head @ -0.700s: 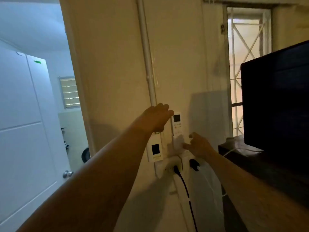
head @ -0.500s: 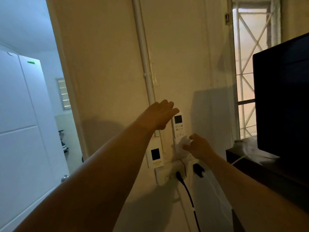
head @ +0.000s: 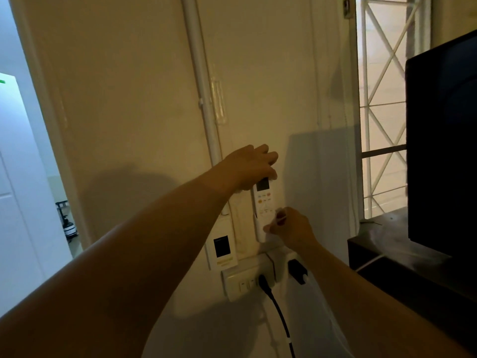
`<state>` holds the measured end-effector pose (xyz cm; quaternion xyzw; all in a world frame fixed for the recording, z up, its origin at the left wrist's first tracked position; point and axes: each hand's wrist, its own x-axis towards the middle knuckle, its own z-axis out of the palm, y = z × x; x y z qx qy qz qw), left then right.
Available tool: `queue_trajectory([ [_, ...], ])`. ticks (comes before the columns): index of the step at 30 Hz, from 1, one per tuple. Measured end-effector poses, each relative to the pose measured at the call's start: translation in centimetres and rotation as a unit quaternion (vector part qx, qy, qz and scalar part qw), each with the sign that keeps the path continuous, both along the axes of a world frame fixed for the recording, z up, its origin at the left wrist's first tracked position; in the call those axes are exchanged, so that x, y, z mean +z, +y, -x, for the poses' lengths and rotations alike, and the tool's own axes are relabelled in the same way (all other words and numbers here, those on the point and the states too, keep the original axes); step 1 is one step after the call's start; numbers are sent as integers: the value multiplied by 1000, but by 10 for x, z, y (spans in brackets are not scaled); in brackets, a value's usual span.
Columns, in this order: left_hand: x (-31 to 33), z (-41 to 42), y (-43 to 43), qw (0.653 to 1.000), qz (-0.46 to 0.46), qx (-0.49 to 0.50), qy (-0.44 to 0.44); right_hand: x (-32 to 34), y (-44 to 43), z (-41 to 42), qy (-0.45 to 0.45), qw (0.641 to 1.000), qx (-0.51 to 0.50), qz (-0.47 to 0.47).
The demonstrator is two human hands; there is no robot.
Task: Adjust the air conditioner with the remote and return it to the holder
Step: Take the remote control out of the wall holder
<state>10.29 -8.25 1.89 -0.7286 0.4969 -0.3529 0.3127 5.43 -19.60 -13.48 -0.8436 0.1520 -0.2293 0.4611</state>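
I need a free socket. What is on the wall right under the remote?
Under the remote sit a wall socket with a black plug in it, and a dark adapter. The right hand covers the remote's lower end.

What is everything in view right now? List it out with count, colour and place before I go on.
remote: 1, white with dark display, upright against the wall at centre
holder: 1, white, around the remote's lower end, mostly hidden
wall panel: 1, white with dark screen, lower left of the remote
socket plate: 1, cream, below the panel
cable: 1, black, plugged into the socket plate, hanging down
adapter: 1, black, right of the socket plate
conduit: 1, white, vertical on the wall
television: 1, black, right edge
cabinet: 1, dark, under the television
window grille: 1, white, upper right
door: 1, white, far left
left hand: over the remote's top
right hand: at the remote's lower right
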Motion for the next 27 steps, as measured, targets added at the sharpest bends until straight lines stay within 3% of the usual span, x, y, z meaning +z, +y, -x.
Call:
queue_trajectory([
  [10, 5, -2, -11, 996, -91, 14, -9, 3, -3, -2, 12, 999, 2, 33],
  [22, 4, -15, -14, 994, -112, 0, -12, 7, 1, 5, -15, 999, 21, 19],
  [26, 19, -13, -15, 991, -106, 28, -78, 7, 0, 4, -15, 999, 34, 13],
  [27, 32, -8, -13, 995, -65, 7, -74, 7, 0, 4, -15, 999, 33, 14],
])
